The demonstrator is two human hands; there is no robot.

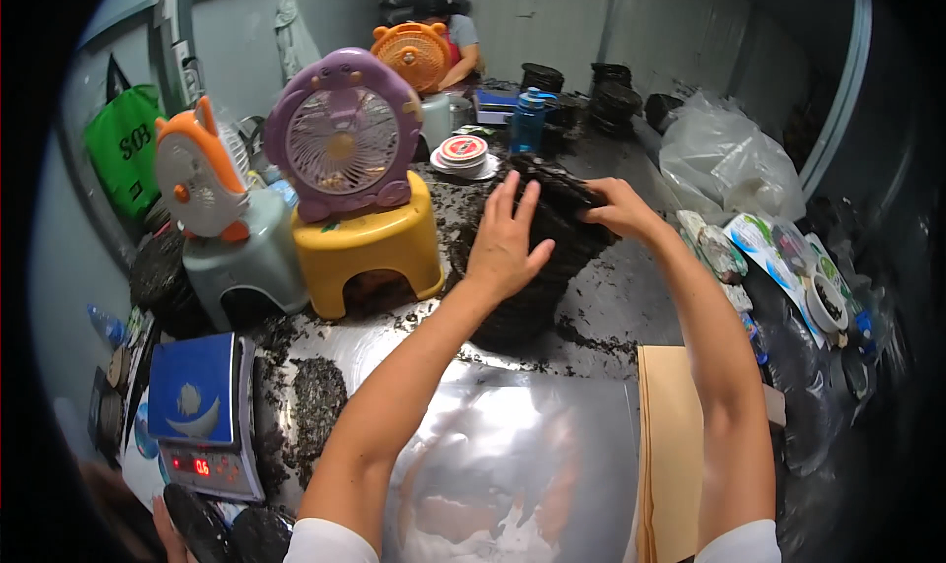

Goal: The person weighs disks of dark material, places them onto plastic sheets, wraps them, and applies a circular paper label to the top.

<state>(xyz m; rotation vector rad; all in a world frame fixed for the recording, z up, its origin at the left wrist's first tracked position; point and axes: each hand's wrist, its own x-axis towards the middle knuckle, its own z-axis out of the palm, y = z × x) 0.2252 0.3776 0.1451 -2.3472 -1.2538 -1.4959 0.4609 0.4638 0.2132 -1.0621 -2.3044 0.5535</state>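
Ahead of me on the metal table stands a tall stack of thin dark sheets [528, 297], probably dried seaweed. My right hand [621, 207] grips the edge of the top sheets at the stack's right side. My left hand [508, 245] lies at the stack's near left side, fingers spread and pointing up; whether its fingertips touch the sheets is hard to tell. A digital scale [194, 389] with a blue top and a lit red display is at the lower left. Tan paper or card sheets [669, 445] lie beneath my right forearm.
A purple fan [344, 138] on a yellow stool [369, 249] and an orange fan [199, 175] stand left. Behind the stack are a blue bottle [527, 123] and round labels [463, 149]. Plastic bags [728, 149] lie right. A person [464, 42] sits at the far end.
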